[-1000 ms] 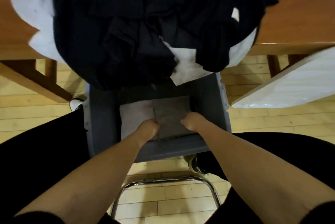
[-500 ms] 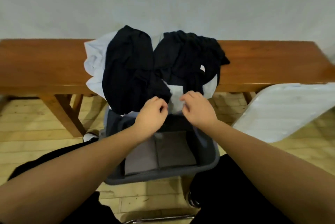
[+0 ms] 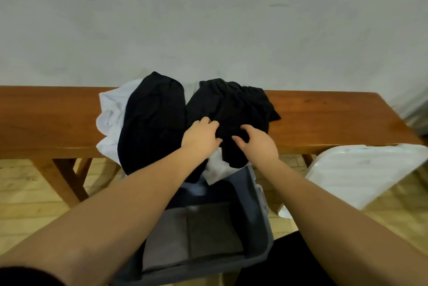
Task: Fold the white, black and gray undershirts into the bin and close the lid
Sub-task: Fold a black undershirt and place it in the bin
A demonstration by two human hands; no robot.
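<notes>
A heap of black undershirts and white undershirts lies on the wooden bench. My left hand and my right hand both reach onto the right black undershirt, fingers curled into its cloth near the bench's front edge. Below them the grey bin stands on the floor, with two folded grey undershirts side by side inside. The white lid leans at the right.
A pale wall rises behind the bench. The bench legs stand at the left on a light wooden floor. My dark-clothed knees flank the bin at the bottom.
My hands left the folded grey undershirts in the bin, rose to the bench edge and moved onto the right black undershirt. The view tilted up from the bin to the bench.
</notes>
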